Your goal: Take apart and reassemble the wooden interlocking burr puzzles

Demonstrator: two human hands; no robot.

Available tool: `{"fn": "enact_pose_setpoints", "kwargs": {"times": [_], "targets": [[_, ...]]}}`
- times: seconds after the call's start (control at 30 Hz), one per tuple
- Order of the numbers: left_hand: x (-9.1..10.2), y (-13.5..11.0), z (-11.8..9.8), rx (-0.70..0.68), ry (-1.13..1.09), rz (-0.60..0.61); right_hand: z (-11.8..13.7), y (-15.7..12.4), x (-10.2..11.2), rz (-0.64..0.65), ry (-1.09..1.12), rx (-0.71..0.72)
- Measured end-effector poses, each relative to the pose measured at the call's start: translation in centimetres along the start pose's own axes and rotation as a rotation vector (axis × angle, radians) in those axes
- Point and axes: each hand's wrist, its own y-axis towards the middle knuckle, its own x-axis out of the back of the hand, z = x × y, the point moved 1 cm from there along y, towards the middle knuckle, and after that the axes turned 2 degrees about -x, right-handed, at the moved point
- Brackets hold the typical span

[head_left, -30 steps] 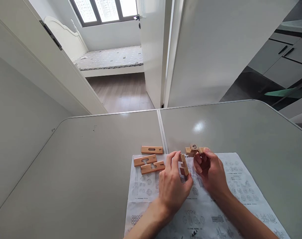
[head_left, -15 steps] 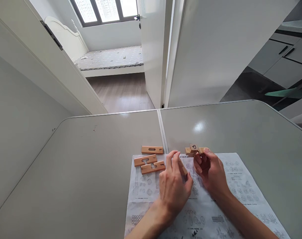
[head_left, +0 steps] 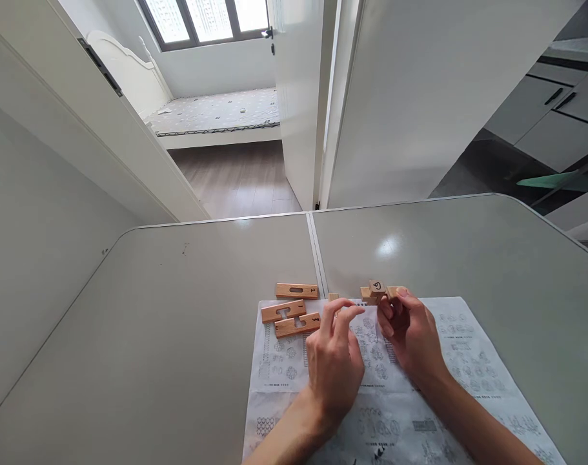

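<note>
My left hand [head_left: 333, 365] hovers over a printed instruction sheet [head_left: 468, 361], its fingers curled round a notched wooden puzzle piece [head_left: 333, 296]. Only the tip of that piece shows beyond my fingertips. My right hand [head_left: 410, 332] pinches a small cluster of joined wooden pieces [head_left: 377, 289] with a drawn mark on top, held at the sheet's far edge. Three loose flat pieces lie just left of my left hand: a slotted one marked 2 [head_left: 296, 290], a notched one [head_left: 283, 311] and one marked 3 [head_left: 297, 325].
The sheet lies on a grey folding table [head_left: 177, 323] with a seam [head_left: 315, 252] down its middle. Beyond the far edge are a white wall, an open doorway to a bedroom and dark cabinets at the right.
My left hand has turned the notched piece from upright to lying low and shifted it left and away, so the fingers hide most of it. The right hand and cluster stay put.
</note>
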Motion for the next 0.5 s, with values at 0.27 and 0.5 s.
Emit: {"fn": "enact_pose_setpoints", "kwargs": {"times": [0.27,0.5], "targets": [[0.72,0.46,-0.97,0.049,-0.183,0.010,-0.15,-0.30,-0.10,0.005,0.004,-0.015],[0.48,0.18,-0.57,0.229,-0.381,0.028,-0.31,-0.54,-0.03,0.136,-0.052,0.043]]}}
